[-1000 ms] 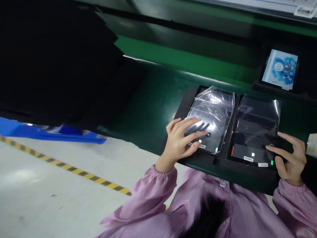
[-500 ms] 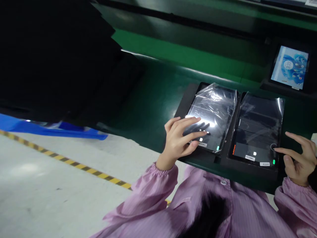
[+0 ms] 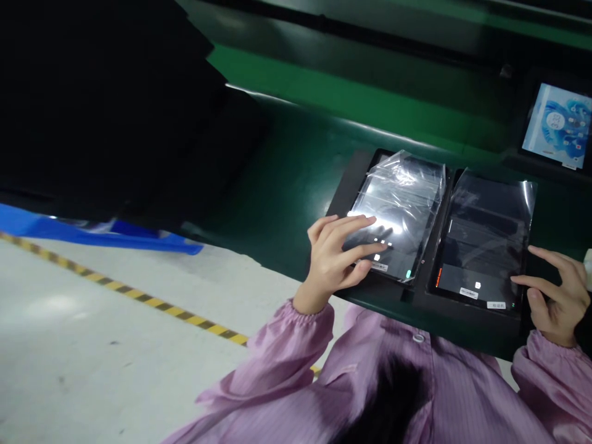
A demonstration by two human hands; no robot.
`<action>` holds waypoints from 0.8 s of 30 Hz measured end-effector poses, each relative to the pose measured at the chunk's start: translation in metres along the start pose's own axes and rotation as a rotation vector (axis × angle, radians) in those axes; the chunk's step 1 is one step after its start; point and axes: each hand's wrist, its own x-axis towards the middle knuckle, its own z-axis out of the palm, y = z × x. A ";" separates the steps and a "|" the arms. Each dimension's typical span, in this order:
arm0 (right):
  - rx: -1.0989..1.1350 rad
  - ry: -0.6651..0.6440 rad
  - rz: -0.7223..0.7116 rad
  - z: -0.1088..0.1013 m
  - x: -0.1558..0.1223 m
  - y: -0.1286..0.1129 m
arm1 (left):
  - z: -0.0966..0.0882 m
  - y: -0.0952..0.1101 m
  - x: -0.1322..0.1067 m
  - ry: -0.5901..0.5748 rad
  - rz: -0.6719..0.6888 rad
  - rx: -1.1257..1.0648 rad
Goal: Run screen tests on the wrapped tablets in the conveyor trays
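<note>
Two dark tablets lie side by side in a black tray [image 3: 351, 179] on the green conveyor belt [image 3: 287, 185]. The left tablet [image 3: 398, 222] wears a loose clear film, wrinkled and lifted at its top. My left hand [image 3: 337, 259] rests on its lower left corner, fingers spread and fingertips touching the screen. The right tablet [image 3: 485, 246] is also under clear film. My right hand [image 3: 555, 290] hovers at its lower right corner, index finger stretched onto the screen edge, other fingers apart. Neither hand holds anything.
A third tablet [image 3: 562, 126] with a lit blue screen stands at the back right. A large black mass [image 3: 102, 105] covers the left of the belt, a blue bin edge [image 3: 115, 237] below it. Grey floor with a yellow-black stripe [image 3: 139, 302] lies left.
The view shifted slightly; the tablets sit a little further right and up. My right index finger moved a bit off the screen's round mark. My left hand stays in place.
</note>
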 end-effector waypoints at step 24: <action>0.052 -0.112 -0.020 0.007 0.008 -0.009 | 0.001 0.002 0.001 -0.032 0.033 -0.027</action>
